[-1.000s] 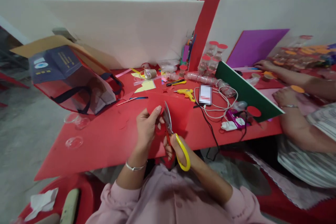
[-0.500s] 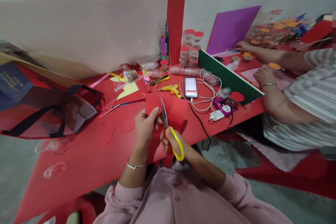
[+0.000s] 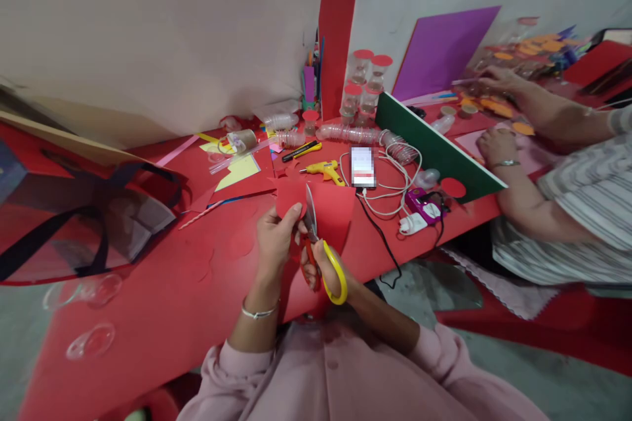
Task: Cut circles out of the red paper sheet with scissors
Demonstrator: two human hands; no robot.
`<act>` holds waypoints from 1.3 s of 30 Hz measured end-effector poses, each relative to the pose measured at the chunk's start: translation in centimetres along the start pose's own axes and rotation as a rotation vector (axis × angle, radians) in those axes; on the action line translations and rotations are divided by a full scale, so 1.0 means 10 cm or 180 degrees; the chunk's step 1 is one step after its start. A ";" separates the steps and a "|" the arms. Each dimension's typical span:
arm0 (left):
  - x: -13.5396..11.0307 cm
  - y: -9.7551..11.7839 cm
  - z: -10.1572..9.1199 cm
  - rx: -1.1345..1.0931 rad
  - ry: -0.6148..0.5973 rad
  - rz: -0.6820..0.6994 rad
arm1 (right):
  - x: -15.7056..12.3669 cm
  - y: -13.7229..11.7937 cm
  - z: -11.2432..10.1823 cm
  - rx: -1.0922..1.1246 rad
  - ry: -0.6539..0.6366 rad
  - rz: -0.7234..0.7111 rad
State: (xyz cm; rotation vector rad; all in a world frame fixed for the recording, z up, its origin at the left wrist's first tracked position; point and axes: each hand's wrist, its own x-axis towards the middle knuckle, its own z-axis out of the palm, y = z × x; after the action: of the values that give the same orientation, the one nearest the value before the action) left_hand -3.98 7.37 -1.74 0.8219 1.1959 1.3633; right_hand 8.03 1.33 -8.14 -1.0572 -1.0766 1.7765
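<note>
The bag (image 3: 148, 214) stands well left of the scissors (image 3: 314, 230). Just left of the scissors, the left hand (image 3: 274, 231) pinches the red paper (image 3: 289, 195). The right hand (image 3: 328, 270) grips the scissors, which stand with their blades at the paper. Beyond the scissors, the glue gun (image 3: 326, 170) lies on the table (image 3: 162, 322); right of the scissors lies the phone (image 3: 363, 168).

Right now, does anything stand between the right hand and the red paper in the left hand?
Only the scissors: the right hand holds their handles, with the blades at the red paper in the left hand. Nothing else visible intervenes.
</note>
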 end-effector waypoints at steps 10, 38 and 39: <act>0.04 -0.04 -0.09 -0.0119 0.0017 -0.0012 | 0.03 -0.08 0.07 -0.0264 0.0035 0.0192; 0.02 0.00 -0.10 -0.0179 -0.0018 0.0043 | 0.00 -0.21 0.01 -0.0351 -0.0024 0.0174; 0.02 0.00 -0.10 -0.0167 -0.0010 0.0032 | 0.00 -0.21 0.00 -0.0364 -0.0028 0.0182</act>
State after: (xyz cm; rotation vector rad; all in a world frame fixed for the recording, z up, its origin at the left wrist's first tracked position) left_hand -5.01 7.39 -2.01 0.7938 1.1502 1.3952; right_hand 8.42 2.01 -6.24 -1.1604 -1.1758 1.7837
